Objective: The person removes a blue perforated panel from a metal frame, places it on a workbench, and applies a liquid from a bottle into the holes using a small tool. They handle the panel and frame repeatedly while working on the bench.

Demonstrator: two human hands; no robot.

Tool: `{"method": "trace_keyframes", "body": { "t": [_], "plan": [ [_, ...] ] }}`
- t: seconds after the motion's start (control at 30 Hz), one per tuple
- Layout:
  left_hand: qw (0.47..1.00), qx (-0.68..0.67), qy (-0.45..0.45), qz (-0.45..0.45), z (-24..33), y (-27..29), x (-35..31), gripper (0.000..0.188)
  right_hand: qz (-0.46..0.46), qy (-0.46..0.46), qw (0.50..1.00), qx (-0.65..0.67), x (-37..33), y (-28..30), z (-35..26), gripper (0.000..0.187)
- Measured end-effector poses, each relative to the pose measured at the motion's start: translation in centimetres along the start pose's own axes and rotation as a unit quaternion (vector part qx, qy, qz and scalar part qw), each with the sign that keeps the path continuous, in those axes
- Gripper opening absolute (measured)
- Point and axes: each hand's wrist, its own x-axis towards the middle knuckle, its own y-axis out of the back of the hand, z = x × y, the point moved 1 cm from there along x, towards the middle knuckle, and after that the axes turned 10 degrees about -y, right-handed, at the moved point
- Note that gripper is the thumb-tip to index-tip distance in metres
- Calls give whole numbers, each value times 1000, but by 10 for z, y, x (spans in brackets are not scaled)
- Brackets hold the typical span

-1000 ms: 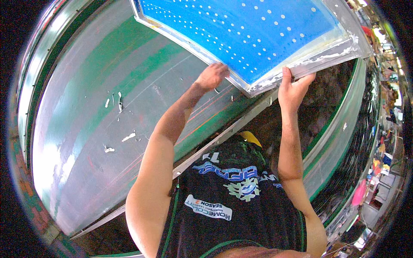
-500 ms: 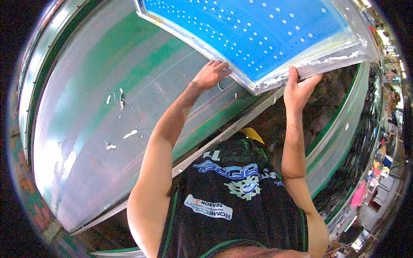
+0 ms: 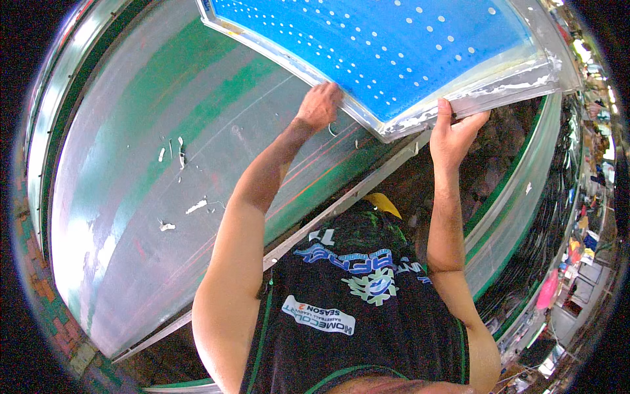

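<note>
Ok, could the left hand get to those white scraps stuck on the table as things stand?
Probably yes. The left hand grips the near edge of the blue screen frame, and the white scraps lie on bare table with nothing between, though it would have to let go.

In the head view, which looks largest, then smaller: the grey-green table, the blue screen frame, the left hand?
1. Grey-green table
2. Blue screen frame, partly cut off by the picture edge
3. Left hand

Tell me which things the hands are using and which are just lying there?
In use:
left hand
right hand
blue screen frame, gripped at its near edge

Lying about:
white scraps on the long table
yellow object under the table edge
</note>
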Motion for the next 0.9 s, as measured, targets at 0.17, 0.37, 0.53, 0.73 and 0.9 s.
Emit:
{"method": "trace_keyframes", "body": {
  "t": [0.17, 0.37, 0.53, 0.73, 0.9],
  "plan": [
    [984, 3, 106, 142, -26, 13, -5, 23, 0, 2, 1000, -3, 1, 0, 1, 81],
    [994, -20, -82, 74, -9, 10, -14, 25, 3, 1, 1000, -16, 2, 0, 4, 84],
    [991, -17, -119, 66, 3, 5, -12, 26, 7, 2, 1000, -15, 1, -1, 3, 84],
    [983, -17, -170, 66, -5, 15, -6, 27, 5, -1, 1000, -22, 1, -2, 3, 83],
    [982, -55, -183, -5, -12, 20, 2, 18, 14, 15, 1000, -20, -1, -4, 2, 81]
  ]
}}
